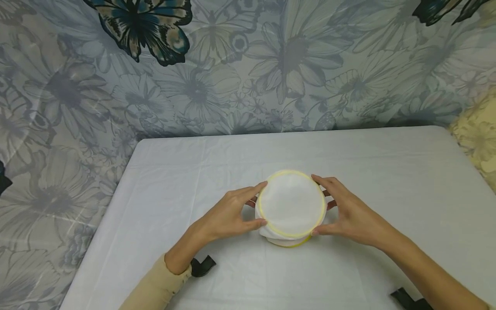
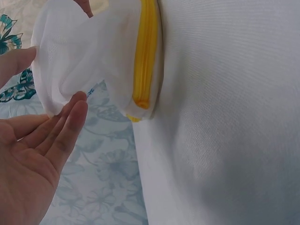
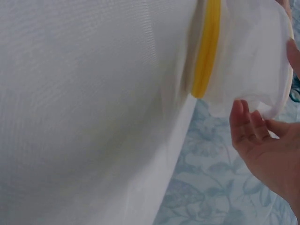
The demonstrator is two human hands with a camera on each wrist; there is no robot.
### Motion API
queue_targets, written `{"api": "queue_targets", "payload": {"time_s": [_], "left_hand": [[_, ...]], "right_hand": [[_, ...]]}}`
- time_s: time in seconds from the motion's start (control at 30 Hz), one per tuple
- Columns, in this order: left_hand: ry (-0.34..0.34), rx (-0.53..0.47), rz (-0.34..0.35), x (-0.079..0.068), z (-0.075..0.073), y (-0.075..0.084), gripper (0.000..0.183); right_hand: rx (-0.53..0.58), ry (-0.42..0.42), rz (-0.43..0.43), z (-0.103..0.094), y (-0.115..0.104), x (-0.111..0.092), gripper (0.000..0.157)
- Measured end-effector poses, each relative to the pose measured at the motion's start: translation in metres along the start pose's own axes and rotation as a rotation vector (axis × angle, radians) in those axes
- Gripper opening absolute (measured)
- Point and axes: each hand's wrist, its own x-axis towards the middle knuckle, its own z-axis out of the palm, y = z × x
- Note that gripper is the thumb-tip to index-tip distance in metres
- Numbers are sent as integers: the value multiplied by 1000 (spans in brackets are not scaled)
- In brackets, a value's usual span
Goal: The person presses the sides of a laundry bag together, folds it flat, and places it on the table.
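Note:
A round white mesh laundry bag [image 1: 291,204] with yellow piping stands on the table in front of me, its circular end facing up. My left hand [image 1: 228,213] grips the left side of its upper rim between thumb and fingers. On the right side, my right hand [image 1: 346,211] holds the same rim. In the left wrist view, the thin fabric sags in folds below the rim, and a yellow zipper [image 2: 144,56] runs around the base by the tablecloth. That yellow band [image 3: 207,51] also shows in the right wrist view.
A white cloth covers the table [image 1: 174,172]. Behind it hangs a grey flowered curtain [image 1: 232,86] with a dark butterfly print [image 1: 143,30]. A black strap piece [image 1: 203,266] shows beside the left wrist, and another black piece [image 1: 410,299] lies below the right forearm.

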Motion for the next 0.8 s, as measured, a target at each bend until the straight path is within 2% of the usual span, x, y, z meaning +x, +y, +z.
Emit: {"api": "queue_targets", "payload": {"time_s": [0.23, 0.47, 0.8], "left_hand": [[-23, 2, -11, 2, 2, -1, 95], [-36, 70, -51, 3, 4, -2, 99], [-88, -85, -121, 5, 7, -3, 98]], "right_hand": [[-20, -29, 32, 2, 0, 1, 116], [-37, -55, 74, 5, -1, 1, 120], [-71, -36, 56, 11, 1, 1, 120]]}}
